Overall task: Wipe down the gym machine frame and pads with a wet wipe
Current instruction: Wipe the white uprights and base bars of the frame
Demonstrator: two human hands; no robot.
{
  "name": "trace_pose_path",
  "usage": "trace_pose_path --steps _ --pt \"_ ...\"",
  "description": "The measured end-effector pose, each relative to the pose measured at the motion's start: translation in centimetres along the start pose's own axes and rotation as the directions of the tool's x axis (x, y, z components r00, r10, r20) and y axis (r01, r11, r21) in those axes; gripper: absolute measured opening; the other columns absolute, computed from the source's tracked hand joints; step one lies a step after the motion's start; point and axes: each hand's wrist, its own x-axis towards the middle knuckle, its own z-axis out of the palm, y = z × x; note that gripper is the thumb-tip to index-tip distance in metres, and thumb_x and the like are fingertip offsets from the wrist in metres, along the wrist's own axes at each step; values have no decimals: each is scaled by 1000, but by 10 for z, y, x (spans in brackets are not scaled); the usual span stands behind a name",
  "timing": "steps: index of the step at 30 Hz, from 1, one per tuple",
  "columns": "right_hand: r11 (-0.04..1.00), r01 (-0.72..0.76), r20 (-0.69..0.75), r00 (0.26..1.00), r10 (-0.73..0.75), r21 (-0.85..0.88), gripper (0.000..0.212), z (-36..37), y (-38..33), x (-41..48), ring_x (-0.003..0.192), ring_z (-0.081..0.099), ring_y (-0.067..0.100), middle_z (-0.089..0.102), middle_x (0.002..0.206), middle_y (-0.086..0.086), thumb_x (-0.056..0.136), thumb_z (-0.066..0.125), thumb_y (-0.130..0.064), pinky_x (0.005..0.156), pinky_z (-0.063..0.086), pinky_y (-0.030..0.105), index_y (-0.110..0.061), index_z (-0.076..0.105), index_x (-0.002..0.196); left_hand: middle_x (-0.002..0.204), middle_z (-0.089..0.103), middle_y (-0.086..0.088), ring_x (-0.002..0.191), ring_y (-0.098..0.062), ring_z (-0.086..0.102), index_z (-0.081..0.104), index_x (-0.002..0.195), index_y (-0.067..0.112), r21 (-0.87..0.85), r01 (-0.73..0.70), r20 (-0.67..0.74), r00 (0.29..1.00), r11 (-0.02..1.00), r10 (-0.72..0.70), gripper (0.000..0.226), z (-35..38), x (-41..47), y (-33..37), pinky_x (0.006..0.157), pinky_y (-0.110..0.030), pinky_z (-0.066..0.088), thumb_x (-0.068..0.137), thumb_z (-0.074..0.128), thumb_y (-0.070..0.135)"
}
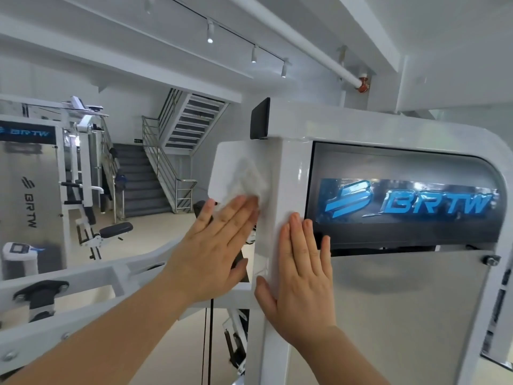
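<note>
Up close, a white gym machine frame has two flat hands and a wet wipe on it.
Largest is the frame's upright post, which runs down the middle, with a dark BRTW logo panel to its right and a brushed steel cover below that. Far back on the left stand a second machine and a staircase. The left hand lies on the post's left face, fingers straight and close together, fingertips pressing the wipe. The right hand rests flat on the post's front edge, fingers straight and nearly together, thumb held out to the left. The wet wipe, white and crumpled, sits against the left face, reaching up from under the left fingertips. A black end cap stands above it at the frame's top corner.
</note>
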Motion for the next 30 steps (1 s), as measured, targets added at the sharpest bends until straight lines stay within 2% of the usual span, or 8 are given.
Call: trace_pose_path --steps 3,6,13,19,24,26,27,30 --pt "1000 7 -1 1000 -7 20 94 0 2 -1 157 10 32 10 170 14 85 58 -46 122 16 58 -3 20 160 168 8 -9 155 -25 7 13 160 10 98 -109 15 994 989 108 85 0 11 -13 123 -57 9 91 52 42" --pt "999 10 8 1000 -10 43 99 -1 3 -1 157 7 31 8 170 13 84 62 -46 124 11 55 -5 15 161 167 15 -6 154 -24 13 18 160 12 138 -3 -51 999 990 11 75 -6 21 -22 121 -59 17 95 48 36" --pt "990 47 85 995 -58 130 99 -4 4 -13 158 1 32 5 170 15 84 65 -43 126 0 54 -3 17 161 138 60 -12 131 -28 55 69 125 3 11 -22 -376 926 1000 24 30 3 5 -17 103 -47 51 97 59 -2" --pt "939 164 46 982 -186 301 82 6 -9 -56 157 0 32 18 168 14 86 64 -30 126 -3 54 -3 32 157 137 60 -17 132 -34 54 66 125 -1 -90 11 -63 998 996 -16 36 12 -75 12 106 -53 47 90 65 -7" --pt "776 332 55 904 -425 536 63 30 -36 -123 155 18 34 37 161 14 85 59 -13 126 17 52 -1 50 147 131 64 -17 126 -34 59 72 115 -1 -172 275 132 958 946 -254 27 14 -179 61 102 -51 50 91 60 -2" --pt "703 293 165 847 -505 648 58 45 -48 -156 152 28 33 43 158 13 88 56 -13 124 26 48 -1 53 144 124 69 -14 118 -31 65 74 113 2 -199 460 277 873 865 -400 28 12 -216 88 100 -47 52 91 56 2" --pt "676 228 248 810 -531 701 56 54 -53 -173 151 31 31 46 156 12 90 52 -14 122 31 46 -2 54 144 120 71 -10 114 -27 68 75 112 5 -214 598 384 779 773 -496 28 11 -232 101 99 -42 53 91 57 2" --pt "647 -102 551 632 -545 756 54 68 -74 -210 150 34 25 42 159 5 97 41 -19 121 34 43 -8 48 150 116 69 7 110 -14 66 75 112 19 -136 960 755 259 243 -602 26 9 -271 133 98 -23 47 99 56 6"
